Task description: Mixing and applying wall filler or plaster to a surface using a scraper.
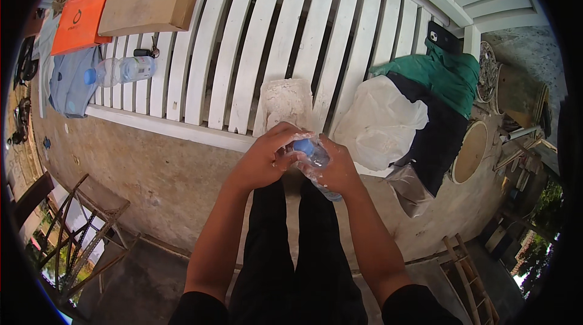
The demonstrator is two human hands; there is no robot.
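I hold a clear plastic bottle (319,156) with a blue cap (303,146) at the front edge of the white slatted bench (243,51). My left hand (273,153) is closed around the capped top, its fingers and thumb dusted with white powder. My right hand (333,168), also powdery, grips the bottle's body, whose lower end shows below that hand. Just beyond my hands lies a pale rectangular block or bag (284,99) coated in white powder. Right of it is a crumpled translucent plastic bag (379,119).
Green cloth (449,79), dark cloth (440,143) and a phone (443,36) lie rightward. An orange bag (79,18), cardboard box (149,0), keys (147,51), plastic bottles (124,71) and blue cloth (73,88) sit left. A metal frame (79,234) and wooden ladder-like piece (464,276) stand below.
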